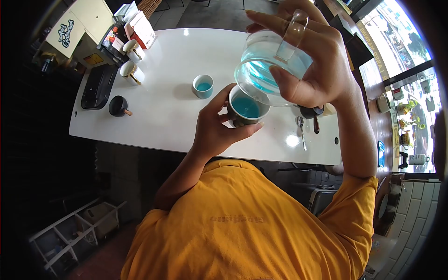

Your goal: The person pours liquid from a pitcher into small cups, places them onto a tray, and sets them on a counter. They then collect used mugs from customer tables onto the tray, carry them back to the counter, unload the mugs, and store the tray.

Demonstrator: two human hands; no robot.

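Shirt (247, 219), orange-yellow, fills bottom of view. Left hand (212, 126) in front of it, partly closed, fingers curved round the sides of a cup (265, 112), held above the near part of the table. Cup is white inside, roughly upright, has blue liquid (246, 108) in it. Right hand (317, 56) raised to the right, mostly closed on a clear glass pitcher (254, 49): fingers at the handle, thumb against the glass. Pitcher tilted left, rim over the cup, pale blue liquid pooled toward that rim. Can't tell if rims touch or if any liquid is running between them.

White table (163, 60) behind and below the hands. Metal spoon (302, 135) on near right part, beside a dark round item with a brown handle (316, 124), partly hidden by pitcher and right hand. Small white cup (204, 95), also with blue liquid, left of the held cup, not touching it. Far left: black round container (118, 105) with wooden piece at its side, black tray-like item (99, 86), 2 white mugs (132, 74) with gold-brown marks. Past them, red-and-white packaging (141, 30). Window (401, 35) off right.
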